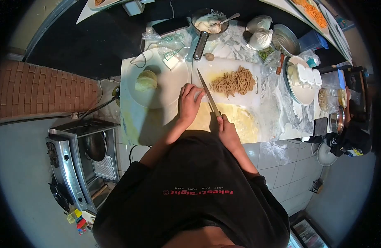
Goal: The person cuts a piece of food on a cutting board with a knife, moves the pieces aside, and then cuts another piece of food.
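My right hand [228, 131] grips the handle of a long kitchen knife [208, 91]. Its blade points away from me and to the left, over the white cutting board [205, 66]. A heap of brown cooked meat [235, 82], cut into small strips, lies on the board to the right of the blade. At the board's left edge rests my left hand [189, 104], fingers forward and thumb a little apart, close to the blade; I see nothing held in it. Left of that hand, a cut piece of cabbage [146, 81] sits on a large white plate [169, 89].
Behind the board stands a black-handled pan [202, 41] with pale batter and a spoon. Tied white bags [260, 38], a metal bowl [286, 39] and a plate of white containers [296, 93] are to the right. A steel stove [66, 169] stands at lower left.
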### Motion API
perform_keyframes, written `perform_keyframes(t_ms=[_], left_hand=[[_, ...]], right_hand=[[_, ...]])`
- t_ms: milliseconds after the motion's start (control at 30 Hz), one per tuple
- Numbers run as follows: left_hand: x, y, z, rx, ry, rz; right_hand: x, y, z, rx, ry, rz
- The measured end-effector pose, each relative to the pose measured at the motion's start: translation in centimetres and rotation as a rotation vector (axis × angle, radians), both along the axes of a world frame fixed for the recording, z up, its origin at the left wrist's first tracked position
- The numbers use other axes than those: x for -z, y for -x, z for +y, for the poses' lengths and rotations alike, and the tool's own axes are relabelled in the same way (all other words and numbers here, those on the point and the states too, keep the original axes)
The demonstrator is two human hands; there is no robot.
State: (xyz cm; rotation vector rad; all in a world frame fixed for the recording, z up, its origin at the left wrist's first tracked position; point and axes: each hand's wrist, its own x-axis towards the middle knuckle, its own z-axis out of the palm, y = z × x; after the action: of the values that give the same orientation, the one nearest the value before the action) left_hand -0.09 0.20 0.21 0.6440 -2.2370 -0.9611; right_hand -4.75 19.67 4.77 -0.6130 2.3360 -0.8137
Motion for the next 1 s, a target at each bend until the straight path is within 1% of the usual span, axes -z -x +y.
perform_keyframes(t_ms=[233, 400, 767, 1000], left_hand=[[-0.3, 0.1, 0.1, -0.005, 0.001, -0.013], [-0.2, 0.2, -0.1, 0.0, -0.003, -0.014], [-0.1, 0.2, -0.1, -0.013, -0.031, -0.012], [-0.2, 0.2, -0.2, -0.008, -0.051, -0.02]], right_hand=[[-0.4, 0.4, -0.2, -0.029, -0.033, -0.03], [-0.6, 0.7, -0.3, -0.047, 0.004, -0.042], [-0.9, 0.9, -0.7, -0.084, -0.05, -0.037], [0.3, 0.9, -0.5, -0.101, -0.04, -0.023]])
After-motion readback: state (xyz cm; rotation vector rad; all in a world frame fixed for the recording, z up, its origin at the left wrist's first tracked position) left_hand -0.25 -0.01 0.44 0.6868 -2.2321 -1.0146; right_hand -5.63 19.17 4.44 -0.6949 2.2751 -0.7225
